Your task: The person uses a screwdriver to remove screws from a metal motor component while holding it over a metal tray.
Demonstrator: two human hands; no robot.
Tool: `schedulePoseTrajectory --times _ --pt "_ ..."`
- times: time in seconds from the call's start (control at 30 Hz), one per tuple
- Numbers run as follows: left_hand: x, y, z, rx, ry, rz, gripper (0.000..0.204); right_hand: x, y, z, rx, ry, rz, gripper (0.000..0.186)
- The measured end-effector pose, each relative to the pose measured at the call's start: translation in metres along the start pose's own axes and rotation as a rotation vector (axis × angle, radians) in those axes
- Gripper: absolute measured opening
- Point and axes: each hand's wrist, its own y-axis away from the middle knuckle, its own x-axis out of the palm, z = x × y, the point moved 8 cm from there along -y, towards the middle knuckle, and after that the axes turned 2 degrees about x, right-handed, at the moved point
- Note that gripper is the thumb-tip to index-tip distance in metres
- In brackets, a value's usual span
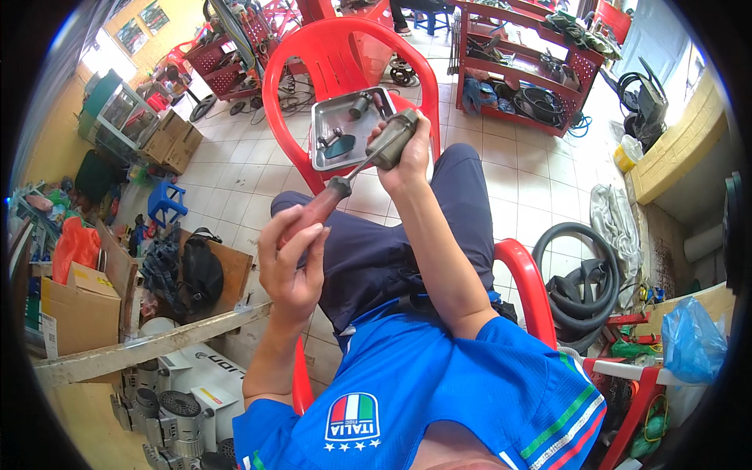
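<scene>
1. Screwdriver is above the lap, its handle grasped by fingers of the left hand
2. Fingers of the right hand are clasping a grey metal part, where the shaft reaches
3. Metal tray rests on the red chair

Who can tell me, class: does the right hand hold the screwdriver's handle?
No, the left hand holds the screwdriver by its handle, while the right hand holds a grey part.
</scene>
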Motion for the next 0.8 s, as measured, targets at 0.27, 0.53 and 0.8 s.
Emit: schedulePoseTrajectory --times 0.27,0.53,0.8 --pt "0.007 0.001 -0.015 -0.011 0.127 0.004 0.030 -0.004 -0.003 -0.005 0.041 -0.041 -0.012 0.050" --pt "-0.005 0.013 -0.009 -0.013 0.185 -0.050 0.031 0.003 0.006 -0.024 0.083 0.020 0.017 0.049" --pt "-0.010 0.008 -0.002 0.025 0.121 -0.036 0.042 0.000 0.005 -0.028 0.113 -0.007 0.010 0.050"
